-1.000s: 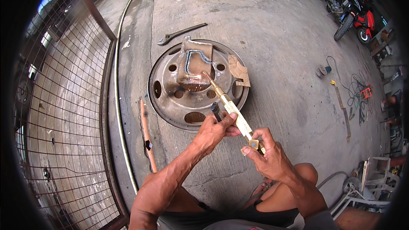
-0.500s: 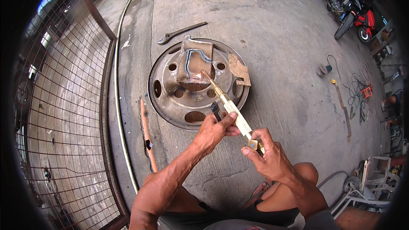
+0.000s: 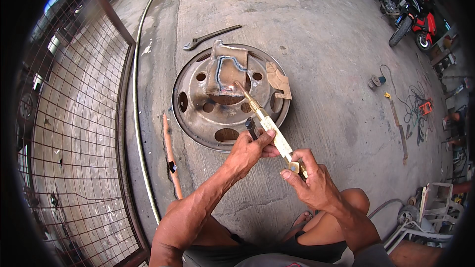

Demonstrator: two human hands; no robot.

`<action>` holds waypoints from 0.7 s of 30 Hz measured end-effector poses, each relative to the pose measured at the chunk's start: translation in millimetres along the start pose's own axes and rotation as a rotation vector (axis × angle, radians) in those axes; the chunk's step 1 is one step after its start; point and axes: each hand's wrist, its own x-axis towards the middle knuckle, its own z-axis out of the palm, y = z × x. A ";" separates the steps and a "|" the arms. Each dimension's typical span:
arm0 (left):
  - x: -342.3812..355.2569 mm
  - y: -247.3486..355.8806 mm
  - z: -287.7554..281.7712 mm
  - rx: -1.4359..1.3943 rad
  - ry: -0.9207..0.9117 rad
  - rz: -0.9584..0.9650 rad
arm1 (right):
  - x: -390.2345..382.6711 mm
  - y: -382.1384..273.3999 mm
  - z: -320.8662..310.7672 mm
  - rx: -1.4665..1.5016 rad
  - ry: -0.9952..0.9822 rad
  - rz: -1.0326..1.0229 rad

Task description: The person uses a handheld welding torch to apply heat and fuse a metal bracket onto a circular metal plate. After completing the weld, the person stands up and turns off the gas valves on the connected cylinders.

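Observation:
A brass gas torch (image 3: 276, 136) slants away from me, its copper tip beside the lower edge of a rusty metal plate (image 3: 232, 71). No flame can be made out for certain at the tip. My left hand (image 3: 250, 151) is closed around the middle of the torch, with a short dark cylinder (image 3: 251, 126) sticking up by its thumb. At the torch's rear, my right hand (image 3: 311, 180) pinches around the brass valve end. The plate, with a pale curved line across it, rests on a round steel wheel rim (image 3: 198, 128) lying flat on the floor.
Beyond the rim lies an adjustable wrench (image 3: 210, 37); a brown cardboard piece (image 3: 278, 80) sits at its right edge. Left are a copper-coloured pipe (image 3: 170, 160), a long hose (image 3: 136, 94) and a mesh fence (image 3: 79, 133). Cables (image 3: 415, 106) and motorcycles (image 3: 413, 20) are at right.

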 end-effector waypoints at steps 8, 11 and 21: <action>0.3 -1.5 -0.7 -0.011 -0.001 0.001 | 0.3 -0.6 0.5 -0.001 0.002 -0.005; -1.1 0.5 0.6 0.001 -0.005 0.003 | 0.0 1.0 0.7 -0.006 0.008 -0.022; -2.1 4.3 0.3 -0.008 0.007 0.005 | 0.6 0.5 0.8 0.001 0.007 -0.026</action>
